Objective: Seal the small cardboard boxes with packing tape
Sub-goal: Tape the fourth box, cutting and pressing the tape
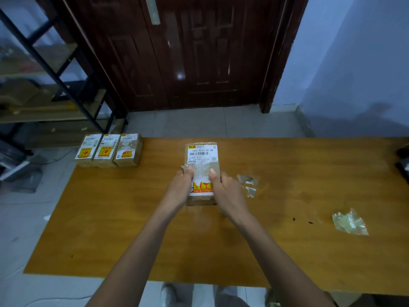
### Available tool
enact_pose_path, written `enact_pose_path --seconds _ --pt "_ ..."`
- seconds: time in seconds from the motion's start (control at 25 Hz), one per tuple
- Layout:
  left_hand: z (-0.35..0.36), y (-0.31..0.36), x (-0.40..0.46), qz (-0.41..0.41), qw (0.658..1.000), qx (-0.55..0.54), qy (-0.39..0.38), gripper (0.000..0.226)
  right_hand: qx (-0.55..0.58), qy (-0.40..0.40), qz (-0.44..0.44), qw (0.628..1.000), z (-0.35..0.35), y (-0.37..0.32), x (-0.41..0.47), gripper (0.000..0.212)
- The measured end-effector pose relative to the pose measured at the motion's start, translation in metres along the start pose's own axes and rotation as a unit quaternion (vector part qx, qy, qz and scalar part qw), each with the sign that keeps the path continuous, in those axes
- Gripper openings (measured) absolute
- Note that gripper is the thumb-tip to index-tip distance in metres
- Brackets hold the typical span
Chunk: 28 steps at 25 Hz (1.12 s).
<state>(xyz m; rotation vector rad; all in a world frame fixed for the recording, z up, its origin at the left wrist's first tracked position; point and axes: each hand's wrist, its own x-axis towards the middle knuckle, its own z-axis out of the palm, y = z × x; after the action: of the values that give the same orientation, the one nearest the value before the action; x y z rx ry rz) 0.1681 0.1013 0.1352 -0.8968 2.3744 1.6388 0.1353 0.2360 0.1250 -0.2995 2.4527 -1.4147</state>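
Cardboard box (pixel 202 165), small, brown, lies flat near centre of wooden table (pixel 132 218), long axis pointing away from person. White shipping label w/ barcode covers its top; red-yellow sticker at near end. Head view only: both hands on box. Left hand (pixel 180 187) grips box's left side, thumb laid across top over the label; right hand (pixel 224 191) grips right side, thumb likewise pressed on top. Thumbs sit apart, approx mid-length of box, on a glossy wrinkled patch that looks like clear tape — can't tell for sure. Three more boxes (pixel 109 150), same kind, labelled, stand side by side touching at far left corner of table, well apart from the held one. Just right of right hand: small scraps of clear tape (pixel 247 183) on tabletop. Further right, near table's near-right area, a crumpled clear plastic wad (pixel 349 222). Beyond table: tiled floor, dark wooden door (pixel 188 52), metal shelf rack (pixel 44 74) at left, blurred.
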Motion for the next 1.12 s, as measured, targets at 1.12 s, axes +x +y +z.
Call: enact_pose_path --seconds 1.12 --pt "-0.259 -0.145 -0.043 0.102 0.989 -0.009 0.110 0.059 0.068 0.030 -0.026 0.997 0.260 -0.158 -0.086 0.039"
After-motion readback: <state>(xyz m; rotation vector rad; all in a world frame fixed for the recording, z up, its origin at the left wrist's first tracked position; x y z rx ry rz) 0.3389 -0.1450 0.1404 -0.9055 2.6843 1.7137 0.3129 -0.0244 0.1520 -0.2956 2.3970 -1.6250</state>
